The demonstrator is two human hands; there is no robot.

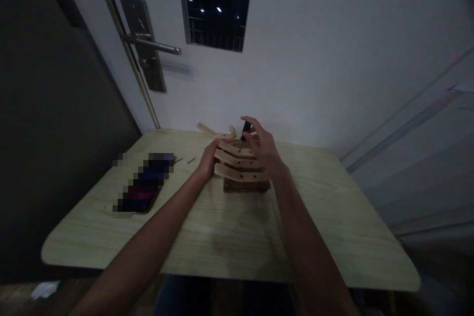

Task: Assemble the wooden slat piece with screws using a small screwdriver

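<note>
My right hand [264, 149] is closed around the black handle of a screwdriver [246, 129]. Its shaft points down at a screw hole in the farthest of three pale wooden hooks [231, 160]. These curved strips lie across a dark brown wooden block [246, 187], each with dark screw spots along it. At the left end of the strips, my left hand [210, 159] is closed against the farthest hook and the block's side; its fingertips are partly hidden. Behind the block lies another pale wooden hook [217, 133].
On the pale wood-grain table [207, 237], a phone [148, 182], partly blurred out, lies to the left. Two loose screws [191, 161] are beside it. A white door with a metal handle [155, 45] and dark window stands right behind the table.
</note>
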